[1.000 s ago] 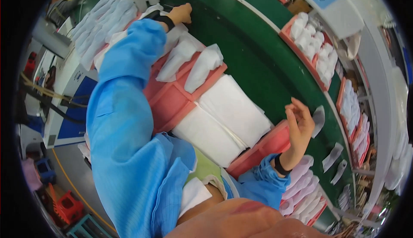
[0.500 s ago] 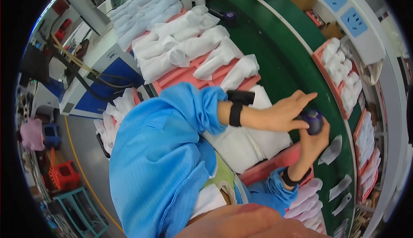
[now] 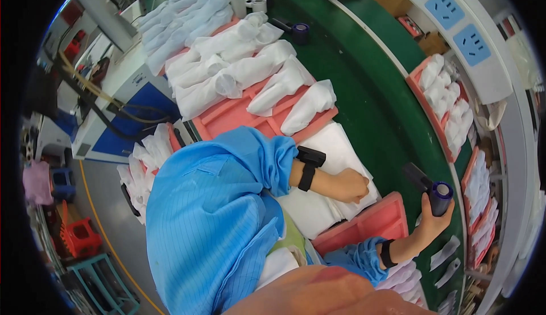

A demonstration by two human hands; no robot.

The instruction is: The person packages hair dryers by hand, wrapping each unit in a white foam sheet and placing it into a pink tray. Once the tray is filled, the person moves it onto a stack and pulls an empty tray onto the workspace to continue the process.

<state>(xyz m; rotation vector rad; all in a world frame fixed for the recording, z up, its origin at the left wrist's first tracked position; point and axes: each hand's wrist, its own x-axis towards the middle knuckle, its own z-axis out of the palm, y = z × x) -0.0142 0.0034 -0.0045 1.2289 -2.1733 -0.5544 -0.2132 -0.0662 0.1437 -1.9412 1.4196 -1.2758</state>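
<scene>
On the right, my right hand (image 3: 433,224) grips a dark grey hair dryer (image 3: 442,201) by its cylindrical part, which ends in a purple ring. Another dark part of it points away to the upper left. My left hand (image 3: 351,185) rests at the right edge of a stack of white soft bags (image 3: 310,204). Its fingers are curled closed; whether they pinch a bag is hidden. Just below the stack lies a pink divided tray (image 3: 369,224).
White-wrapped items (image 3: 227,81) fill another pink tray (image 3: 227,120) at the upper left. A similar dark device (image 3: 300,31) lies on the green bench (image 3: 364,93). Loose translucent bags (image 3: 445,252) lie at the right. Wrapped items (image 3: 438,87) sit on the shelf beneath blue sockets (image 3: 472,44).
My left hand has left the hair dryer and moved left to the white bags, its fingers curling. My right hand keeps the hair dryer, now lower and further right. The view has shifted slightly.
</scene>
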